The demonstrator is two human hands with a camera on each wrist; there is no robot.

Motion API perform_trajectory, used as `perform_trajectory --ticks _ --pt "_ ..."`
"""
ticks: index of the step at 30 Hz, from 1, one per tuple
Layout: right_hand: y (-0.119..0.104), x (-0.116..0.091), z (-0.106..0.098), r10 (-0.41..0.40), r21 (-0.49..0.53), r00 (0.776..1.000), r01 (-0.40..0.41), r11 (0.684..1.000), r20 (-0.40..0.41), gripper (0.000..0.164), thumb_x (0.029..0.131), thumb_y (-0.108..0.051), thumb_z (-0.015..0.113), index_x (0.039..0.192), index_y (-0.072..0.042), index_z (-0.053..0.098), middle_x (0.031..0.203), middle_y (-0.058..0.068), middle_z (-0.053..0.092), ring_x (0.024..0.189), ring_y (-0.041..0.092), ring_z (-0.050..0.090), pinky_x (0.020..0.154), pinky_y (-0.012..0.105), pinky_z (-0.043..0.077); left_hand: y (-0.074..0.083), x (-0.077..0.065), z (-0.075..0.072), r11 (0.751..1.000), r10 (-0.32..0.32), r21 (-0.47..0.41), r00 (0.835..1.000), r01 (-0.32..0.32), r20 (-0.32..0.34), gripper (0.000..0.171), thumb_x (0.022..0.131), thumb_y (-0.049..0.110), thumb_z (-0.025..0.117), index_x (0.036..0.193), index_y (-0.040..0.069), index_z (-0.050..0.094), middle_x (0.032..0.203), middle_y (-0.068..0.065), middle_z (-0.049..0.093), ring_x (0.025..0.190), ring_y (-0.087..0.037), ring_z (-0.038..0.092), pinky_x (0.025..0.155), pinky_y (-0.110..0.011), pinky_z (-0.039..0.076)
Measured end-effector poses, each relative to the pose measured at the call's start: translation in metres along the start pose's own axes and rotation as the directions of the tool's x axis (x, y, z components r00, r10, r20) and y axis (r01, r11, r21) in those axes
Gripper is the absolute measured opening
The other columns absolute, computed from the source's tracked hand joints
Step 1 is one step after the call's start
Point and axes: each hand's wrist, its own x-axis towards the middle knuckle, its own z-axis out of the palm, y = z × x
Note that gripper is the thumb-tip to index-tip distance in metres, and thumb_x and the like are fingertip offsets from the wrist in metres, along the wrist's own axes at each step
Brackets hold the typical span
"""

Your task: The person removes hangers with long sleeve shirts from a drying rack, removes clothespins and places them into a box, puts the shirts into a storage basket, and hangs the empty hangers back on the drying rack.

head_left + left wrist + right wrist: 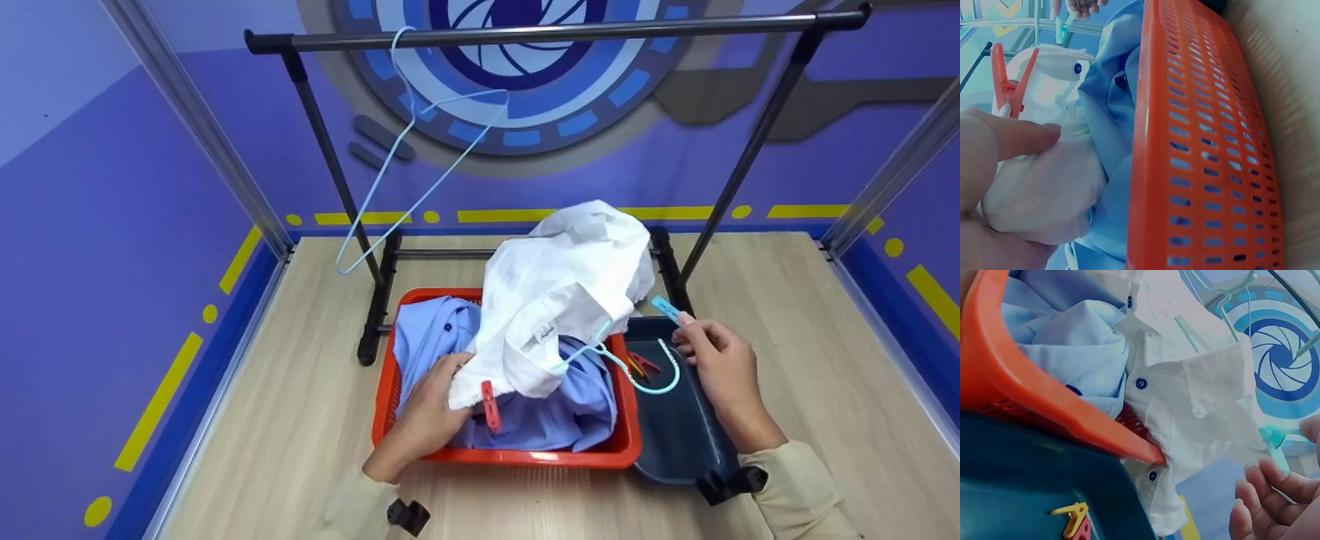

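Note:
My left hand [435,401] grips the shoulder of a white shirt [570,262], with thumb and fingers folded on the cloth. A red clothespin [490,406] is clipped to the shirt beside that hand. Out of the collar comes the hook of a light blue hanger [660,390], while the rest of it is mostly hidden inside the shirt. To the right, my right hand [720,364] pinches a light blue clothespin [664,307] between thumb and fingers. In the right wrist view this clothespin [1275,444] is apart from the shirt's buttoned front [1185,399].
A red basket [525,457] holds blue clothing [431,330] beneath the shirt. Beside it a dark tray [667,450] contains red and yellow clothespins [643,365]. Behind stands a rack with a metal bar [600,31], from which another blue hanger [390,157] hangs.

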Motion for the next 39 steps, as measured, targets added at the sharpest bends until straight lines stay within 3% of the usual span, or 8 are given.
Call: perform_trajectory --ticks 5,10,18,21,27,31,35,39 --pt "0.006 -0.001 -0.001 0.015 -0.055 1.000 -0.014 0.998 0.021 0.054 0.093 -0.056 0.052 0.106 -0.005 0.066 0.089 -0.006 0.066 0.080 0.002 0.059 0.072 0.014 0.048 0.002 0.002 0.002 0.999 -0.048 -0.025 0.998 0.048 -0.027 0.047 0.077 -0.003 0.067 0.118 0.009 0.047 0.108 -0.008 0.060 0.095 -0.020 0.055 0.086 -0.035 0.047" --pt "0.012 -0.001 -0.002 0.021 -0.135 0.998 -0.012 0.991 0.059 0.056 0.092 -0.059 0.050 0.109 -0.008 0.065 0.102 0.005 0.067 0.084 0.004 0.060 0.073 0.013 0.046 0.002 0.004 0.004 0.996 -0.069 -0.060 0.996 0.066 -0.051 0.041 0.076 -0.003 0.066 0.111 0.008 0.046 0.094 -0.008 0.058 0.084 -0.019 0.053 0.072 -0.027 0.042" --pt "0.023 0.004 -0.003 0.033 -0.253 0.983 0.015 0.967 0.183 0.060 0.093 -0.060 0.048 0.115 -0.006 0.062 0.109 0.014 0.064 0.097 0.024 0.061 0.074 0.023 0.046 0.008 0.008 0.009 0.977 -0.141 -0.160 0.990 0.139 -0.004 0.045 0.078 0.007 0.075 0.108 0.008 0.042 0.096 -0.008 0.055 0.089 -0.021 0.052 0.076 -0.029 0.042" --pt "0.027 0.006 -0.002 0.030 -0.300 0.973 0.042 0.953 0.231 0.060 0.093 -0.058 0.050 0.116 -0.004 0.061 0.109 0.016 0.063 0.096 0.025 0.058 0.074 0.025 0.045 0.011 0.010 0.011 0.967 -0.173 -0.190 0.985 0.171 0.005 0.049 0.077 0.011 0.078 0.109 0.008 0.041 0.097 -0.009 0.056 0.090 -0.021 0.052 0.076 -0.029 0.043" --pt "0.038 0.008 0.001 0.012 -0.350 0.946 0.107 0.931 0.323 0.051 0.094 -0.046 0.058 0.115 -0.001 0.060 0.109 0.018 0.063 0.091 0.023 0.056 0.071 0.027 0.045 0.018 0.013 0.015 0.956 -0.230 -0.198 0.972 0.217 -0.043 0.050 0.075 0.012 0.078 0.110 0.008 0.042 0.097 -0.012 0.057 0.086 -0.022 0.053 0.072 -0.031 0.045" --pt "0.043 0.008 0.003 0.001 -0.367 0.926 0.149 0.918 0.378 0.042 0.093 -0.038 0.062 0.112 0.000 0.060 0.102 0.015 0.065 0.083 0.020 0.056 0.066 0.026 0.046 0.021 0.014 0.017 0.938 -0.258 -0.255 0.964 0.235 -0.059 0.050 0.074 0.013 0.079 0.109 0.007 0.044 0.098 -0.013 0.057 0.086 -0.022 0.054 0.073 -0.032 0.045" --pt "0.046 0.008 0.004 -0.023 -0.372 0.913 0.189 0.909 0.408 0.034 0.091 -0.030 0.066 0.108 0.000 0.061 0.099 0.014 0.066 0.081 0.019 0.057 0.064 0.025 0.046 0.023 0.017 0.021 0.904 -0.296 -0.340 0.953 0.259 -0.062 0.047 0.072 0.005 0.076 0.109 0.005 0.047 0.100 -0.013 0.057 0.086 -0.021 0.054 0.072 -0.031 0.047" --pt "0.050 0.010 0.005 0.009 -0.395 0.900 0.182 0.901 0.437 0.032 0.091 -0.026 0.066 0.108 0.001 0.060 0.096 0.012 0.066 0.080 0.020 0.057 0.065 0.027 0.046 0.026 0.020 0.024 0.876 -0.333 -0.398 0.938 0.273 -0.090 0.046 0.071 0.006 0.078 0.108 0.003 0.050 0.099 -0.012 0.058 0.085 -0.021 0.054 0.074 -0.030 0.046"
